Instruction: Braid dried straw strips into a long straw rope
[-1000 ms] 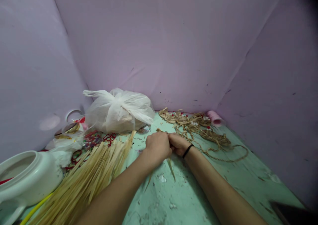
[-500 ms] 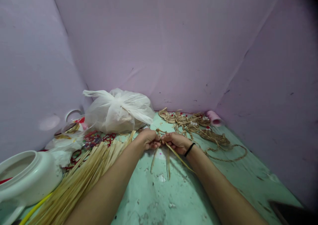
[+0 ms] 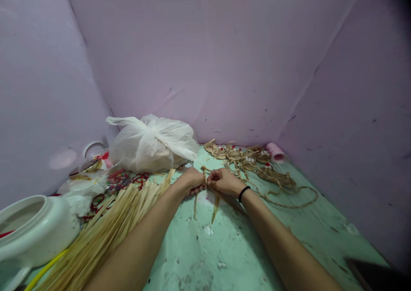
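In the middle of the head view, my left hand (image 3: 193,181) is closed on a short cord of twisted straw (image 3: 204,171), whose knotted end sticks up past the fingers. My right hand (image 3: 224,181) sits against it on the right, thumb and fingertips pinched on the same straw. Loose straw strands (image 3: 215,207) hang down below both hands toward the green tabletop (image 3: 192,256). The exact spot where the strands cross is hidden by my fingers.
A bundle of flat dry straw (image 3: 118,222) lies along my left forearm. Behind it stand a tied white plastic bag (image 3: 154,143) and a white pot (image 3: 38,227). Woven straw pieces with beads (image 3: 247,158) and a pink thread spool (image 3: 275,152) lie back right.
My right hand has turned and lifted slightly, its fingertips now pinching beside the left hand. The long strand that slanted down to the right no longer shows there.
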Motion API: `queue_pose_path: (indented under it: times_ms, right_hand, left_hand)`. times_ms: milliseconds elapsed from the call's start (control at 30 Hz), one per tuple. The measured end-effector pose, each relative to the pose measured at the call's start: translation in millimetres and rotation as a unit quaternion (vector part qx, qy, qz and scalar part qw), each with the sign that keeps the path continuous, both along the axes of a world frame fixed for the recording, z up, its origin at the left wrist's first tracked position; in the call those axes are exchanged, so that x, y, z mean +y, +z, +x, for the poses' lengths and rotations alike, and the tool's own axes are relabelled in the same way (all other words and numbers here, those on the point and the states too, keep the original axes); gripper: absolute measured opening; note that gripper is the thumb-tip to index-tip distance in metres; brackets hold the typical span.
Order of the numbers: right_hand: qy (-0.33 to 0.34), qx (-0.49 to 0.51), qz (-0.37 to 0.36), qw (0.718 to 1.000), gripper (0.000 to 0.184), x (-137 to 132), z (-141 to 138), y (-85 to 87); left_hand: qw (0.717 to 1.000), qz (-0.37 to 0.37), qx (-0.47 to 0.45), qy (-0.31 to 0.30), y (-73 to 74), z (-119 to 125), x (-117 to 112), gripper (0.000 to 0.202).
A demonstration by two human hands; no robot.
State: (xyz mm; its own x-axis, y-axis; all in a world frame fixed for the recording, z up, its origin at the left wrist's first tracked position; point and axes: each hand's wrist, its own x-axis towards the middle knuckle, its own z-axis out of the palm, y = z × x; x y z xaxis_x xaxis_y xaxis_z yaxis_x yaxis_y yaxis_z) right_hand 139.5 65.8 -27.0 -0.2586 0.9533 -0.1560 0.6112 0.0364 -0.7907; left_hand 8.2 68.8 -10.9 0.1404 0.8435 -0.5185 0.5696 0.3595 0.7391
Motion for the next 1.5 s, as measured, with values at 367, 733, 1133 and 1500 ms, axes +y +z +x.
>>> queue_pose_path:
  times_ms: [367, 733, 1133, 1500]
  right_hand:
    - [-0.021, -0.238, 0.063, 0.969, 0.015, -23.4, -15.5, 38.0]
    - [-0.122, -0.042, 0.016, 0.991, 0.012, -10.5, -3.8, 28.8]
    - [-0.121, 0.165, -0.156, 0.966, 0.016, -11.6, -15.6, 12.7]
    - [-0.142, 0.126, -0.123, 0.974, 0.018, -9.1, -14.3, 6.9]
  left_hand:
    - [0.996, -0.031, -0.043, 0.066, 4.8, 3.4, -2.8, 0.015]
    - [0.989, -0.072, -0.132, -0.004, -1.9, -17.0, 9.2, 0.016]
    - [0.991, -0.044, -0.124, -0.033, -2.7, -16.3, 7.0, 0.016]
    - [0.993, 0.066, 0.039, -0.092, 17.8, -11.0, -4.5, 0.01]
